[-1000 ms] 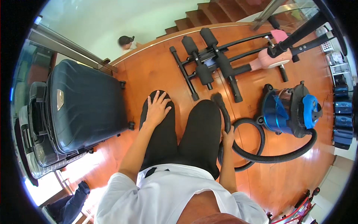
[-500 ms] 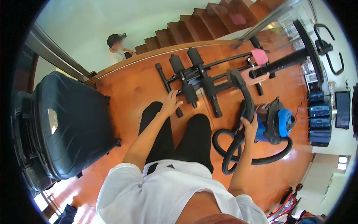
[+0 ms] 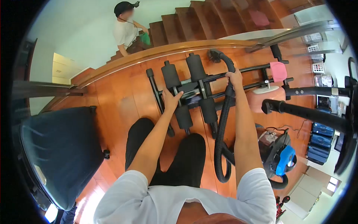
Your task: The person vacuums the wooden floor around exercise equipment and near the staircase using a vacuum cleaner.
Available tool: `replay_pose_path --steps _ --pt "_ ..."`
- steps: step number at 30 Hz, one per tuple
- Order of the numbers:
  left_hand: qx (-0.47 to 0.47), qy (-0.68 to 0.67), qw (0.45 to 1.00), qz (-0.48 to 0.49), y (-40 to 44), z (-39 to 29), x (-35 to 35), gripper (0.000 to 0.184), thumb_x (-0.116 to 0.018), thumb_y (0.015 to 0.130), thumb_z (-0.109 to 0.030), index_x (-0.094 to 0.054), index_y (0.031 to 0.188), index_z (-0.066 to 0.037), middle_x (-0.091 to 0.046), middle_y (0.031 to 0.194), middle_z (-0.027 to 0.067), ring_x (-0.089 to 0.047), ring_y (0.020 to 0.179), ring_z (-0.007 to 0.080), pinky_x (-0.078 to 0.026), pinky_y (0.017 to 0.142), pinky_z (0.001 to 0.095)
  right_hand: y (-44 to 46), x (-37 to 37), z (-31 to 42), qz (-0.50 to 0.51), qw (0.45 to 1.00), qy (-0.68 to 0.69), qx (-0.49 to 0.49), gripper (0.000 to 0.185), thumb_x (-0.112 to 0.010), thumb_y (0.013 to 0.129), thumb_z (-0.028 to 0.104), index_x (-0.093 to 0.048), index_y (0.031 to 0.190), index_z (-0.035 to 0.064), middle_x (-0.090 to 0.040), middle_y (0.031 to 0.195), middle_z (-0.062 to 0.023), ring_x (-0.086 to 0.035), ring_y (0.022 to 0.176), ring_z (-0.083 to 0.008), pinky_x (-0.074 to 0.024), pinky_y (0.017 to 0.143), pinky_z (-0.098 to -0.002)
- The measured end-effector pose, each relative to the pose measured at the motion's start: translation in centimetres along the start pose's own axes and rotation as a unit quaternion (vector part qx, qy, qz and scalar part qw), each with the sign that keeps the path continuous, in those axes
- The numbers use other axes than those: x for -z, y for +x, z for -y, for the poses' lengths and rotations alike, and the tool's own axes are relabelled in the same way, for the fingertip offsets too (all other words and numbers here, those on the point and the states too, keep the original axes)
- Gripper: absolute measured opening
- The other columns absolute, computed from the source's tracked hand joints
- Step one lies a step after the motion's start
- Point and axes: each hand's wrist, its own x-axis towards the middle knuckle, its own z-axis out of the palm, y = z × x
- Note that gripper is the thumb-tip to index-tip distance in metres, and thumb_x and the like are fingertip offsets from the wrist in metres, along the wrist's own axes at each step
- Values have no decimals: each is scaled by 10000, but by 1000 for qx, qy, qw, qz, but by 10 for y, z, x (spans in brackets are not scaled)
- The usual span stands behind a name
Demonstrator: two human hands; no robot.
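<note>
My right hand [image 3: 234,78] is wrapped round the black handle of a vacuum cleaner hose [image 3: 223,123]. A brush head [image 3: 214,56] at the tip of that handle lies near the floor, by the wooden ledge. My left hand [image 3: 171,100] grips the frame of a black exercise bench [image 3: 190,91], between its foam rollers; part of the fingers is hidden by the bar. To the right of my right arm stands the blue and black vacuum cleaner [image 3: 279,153], joined to the hose.
A large dark suitcase [image 3: 61,153] stands on the left. The bench's pink pad [image 3: 278,71] and an upright post [image 3: 309,112] reach to the right. Beyond the wooden ledge [image 3: 149,55], a person [image 3: 125,33] is by the stairs [image 3: 186,22], a green thing near one hand.
My right hand has moved forward and left, bringing the hose handle and brush beyond the bench. My left hand has closed on the bench frame. The person by the stairs appears closer.
</note>
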Motion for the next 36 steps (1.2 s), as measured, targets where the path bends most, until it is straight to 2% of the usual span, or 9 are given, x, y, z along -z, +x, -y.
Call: replay_pose_path --steps 6,10,13,17,20,23,29,33,36 --pt "8 16 1000 -25 -7 -4 -10 903 -702 785 -355 -240 1333 194 -189 1453 372 -189 1346 516 -191 1123 520 37 -42 -14 -48 995 -79 -39 388 -589 699 69 -519 1061 -51 -591 627 -153 -599 468 -233 -489 420 -360" --pt "6 23 999 -31 -9 -5 -10 893 -695 795 -346 -230 1344 182 -192 1451 373 -189 1350 504 -159 1135 514 10 -50 -7 53 990 -118 63 552 -585 719 60 -460 1251 -21 -595 641 -173 -596 463 -225 -480 430 -358" --pt "4 23 999 -34 -10 -2 -12 865 -691 799 -351 -252 1331 171 -210 1439 378 -191 1346 510 -148 1137 521 -11 -71 -2 110 977 -179 23 515 -609 726 104 -507 1222 12 -635 770 -238 -621 502 -260 -493 477 -388" --pt "-16 32 999 -26 -9 -2 -9 848 -687 805 -349 -260 1320 173 -220 1430 385 -181 1346 523 -138 1138 533 27 -60 -45 -22 969 -227 93 495 -598 729 106 -521 1213 36 -644 811 -255 -640 532 -295 -509 518 -411" --pt "-9 42 999 -30 -9 0 -11 845 -683 811 -346 -255 1321 175 -210 1430 391 -171 1347 532 -133 1138 536 27 -41 -18 -46 993 -108 0 343 -616 708 104 -542 1031 13 -573 622 -123 -583 467 -199 -483 444 -344" --pt "-11 35 999 -19 -6 2 -11 845 -680 814 -345 -251 1322 177 -206 1431 391 -181 1341 535 -130 1139 541 34 -40 -21 -51 995 -76 -35 297 -613 707 96 -535 982 16 -553 606 -93 -570 458 -180 -480 426 -326" --pt "10 36 999 1 -9 -3 -7 821 -671 834 -320 -242 1348 155 -179 1449 374 -168 1350 508 -145 1129 536 37 -31 -26 -154 981 -110 -37 427 -623 738 109 -496 1130 -2 -605 660 -148 -621 506 -210 -510 460 -350" --pt "-55 46 995 -63 -7 5 -15 717 -697 816 -307 -332 1232 148 -382 1245 340 -340 1205 461 -234 1059 491 65 8 -32 -203 953 -218 -50 463 -595 778 102 -408 1173 -49 -630 696 -203 -646 515 -250 -522 457 -371" --pt "-22 35 998 -39 -9 5 -14 761 -694 821 -299 -287 1286 145 -305 1319 343 -276 1257 469 -209 1081 503 45 -2 -3 -155 966 -178 -104 482 -600 797 144 -422 1229 24 -664 769 -206 -678 619 -284 -539 679 -412"
